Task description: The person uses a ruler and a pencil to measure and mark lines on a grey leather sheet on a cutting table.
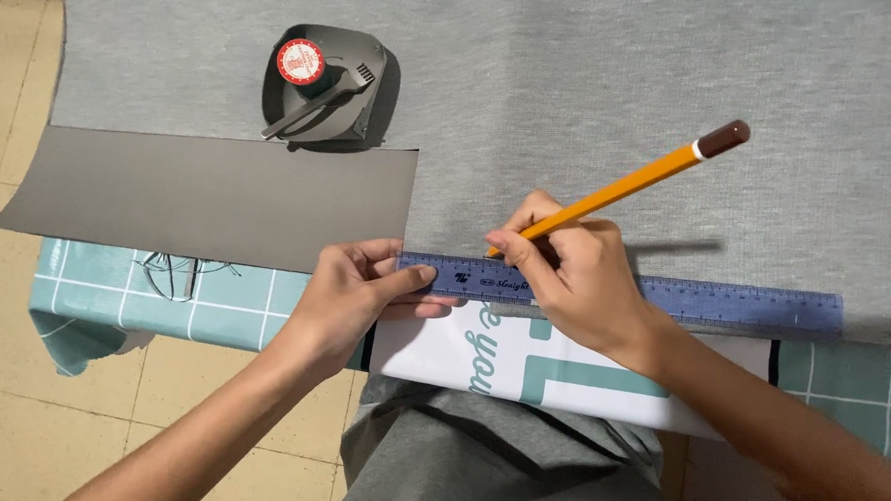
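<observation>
The right hand (577,275) has a closed writing grip on a yellow pencil (613,188), its tip down against the upper edge of a blue ruler (668,296), eraser end tilted up and away. The left hand (357,284) holds nothing; its fingertips press flat on the ruler's left end, likely to keep the straightedge from sliding. The ruler lies across grey fabric (608,73) spread over the table (851,373), near the fabric's front edge. A darker grey sheet (213,191) lies to the left. Farther back, a small grey tray (368,84) holds a red-capped round container (301,61) and a grey fork (319,98).
</observation>
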